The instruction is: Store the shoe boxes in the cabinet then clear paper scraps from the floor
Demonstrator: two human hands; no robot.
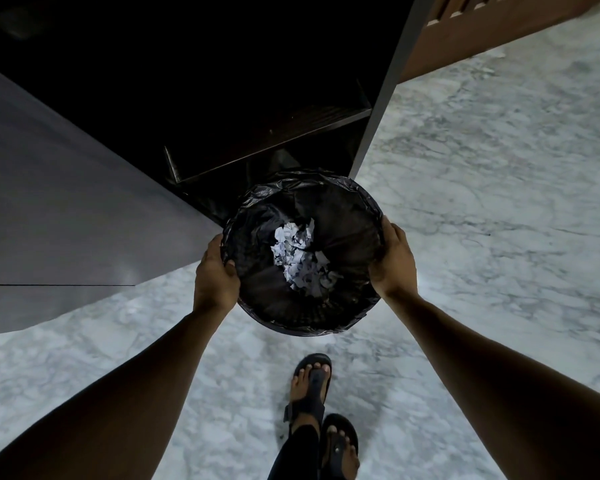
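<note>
Black plastic liner, one bin: you hold it by the rim, left hand gripping the left edge and right hand the right. Paper scraps: heaped white at the bin's bottom, between your hands. Step, as judged: scrap clearing, nearly finished. Next: set the bin down level near the far cabinet.

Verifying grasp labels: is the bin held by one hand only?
No, the left hand and right hand each grip the rim of the bag-lined waste bin.
</note>
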